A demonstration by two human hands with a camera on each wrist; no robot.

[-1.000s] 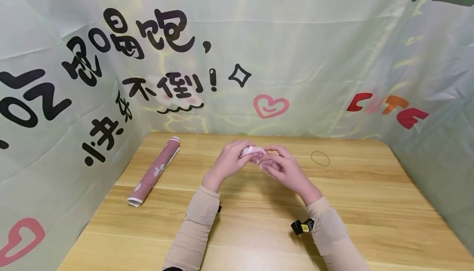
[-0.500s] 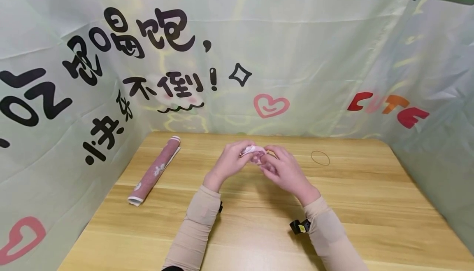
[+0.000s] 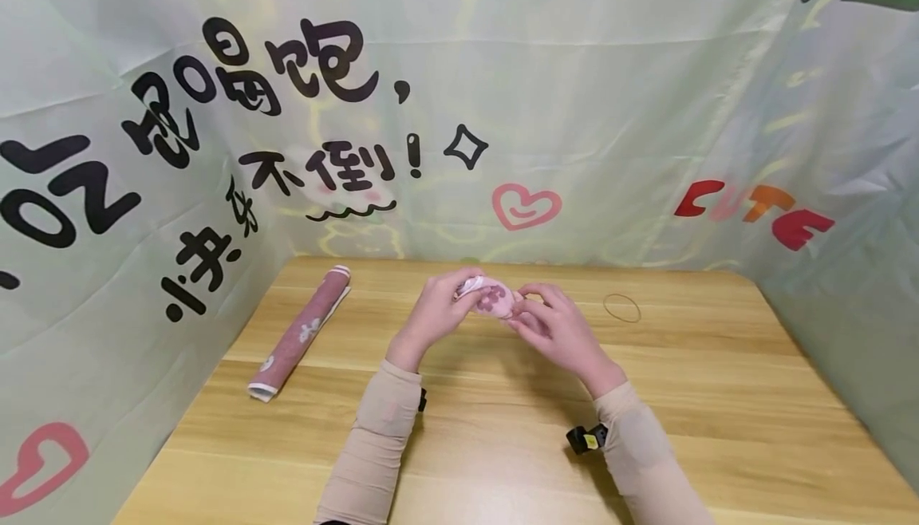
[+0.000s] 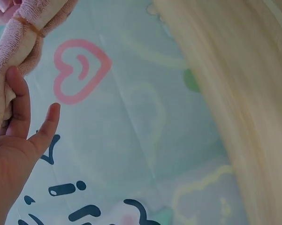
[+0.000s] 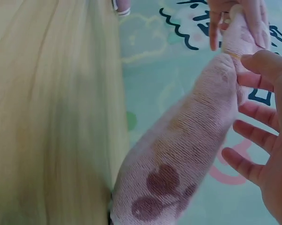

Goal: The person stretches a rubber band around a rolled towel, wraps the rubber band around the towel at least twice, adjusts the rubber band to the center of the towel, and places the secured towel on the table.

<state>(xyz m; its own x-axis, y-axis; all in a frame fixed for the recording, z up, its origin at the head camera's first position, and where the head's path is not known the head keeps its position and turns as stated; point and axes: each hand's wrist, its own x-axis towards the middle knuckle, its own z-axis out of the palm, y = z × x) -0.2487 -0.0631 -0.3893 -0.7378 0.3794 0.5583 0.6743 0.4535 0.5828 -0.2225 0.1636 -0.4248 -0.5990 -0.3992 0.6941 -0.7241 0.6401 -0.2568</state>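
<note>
Both hands hold a rolled pale pink towel (image 3: 495, 299) with darker flower prints above the table. A thin orange-brown rubber band (image 4: 29, 26) circles the roll and cinches it. My left hand (image 3: 434, 313) grips one end, thumb on the near side. In the right wrist view, the thumb and index finger of my right hand (image 5: 272, 140) pinch the towel right at the band. The other right fingers are spread beside the roll. Past that hand, the thick end of the towel (image 5: 178, 131) extends toward the right wrist camera.
A second rolled towel (image 3: 301, 332), darker pink with white edges, lies at the left of the wooden table (image 3: 502, 461). A loose rubber band (image 3: 605, 303) lies at the back right. Printed fabric walls (image 3: 610, 126) enclose the back and sides.
My left hand has shifted slightly left, and more of the towel with its flower print now shows between the hands. The right fingers have shifted slightly around the towel.
</note>
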